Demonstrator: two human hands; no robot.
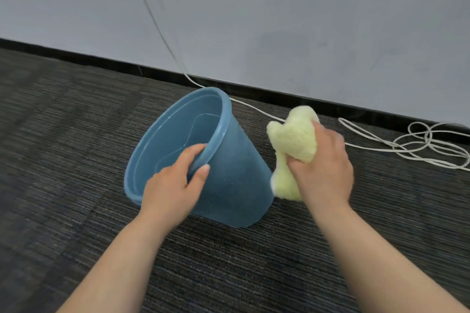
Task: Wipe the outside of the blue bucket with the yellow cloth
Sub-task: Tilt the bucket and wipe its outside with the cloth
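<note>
The blue bucket (229, 180) is tilted on the dark carpet, its open mouth turned to the left and towards me. My left hand (173, 185) grips its near rim, fingers inside and thumb on the outer wall. My right hand (323, 168) holds the bunched fluffy yellow cloth (292, 140) just to the right of the bucket. The cloth's lower end (282, 185) hangs close to the bucket's outer wall near its base; whether it touches I cannot tell.
A white cable (254, 107) runs down the grey wall, passes behind the bucket and lies in loose coils (427, 142) on the carpet at the right. A black skirting board (101, 63) lines the foot of the wall.
</note>
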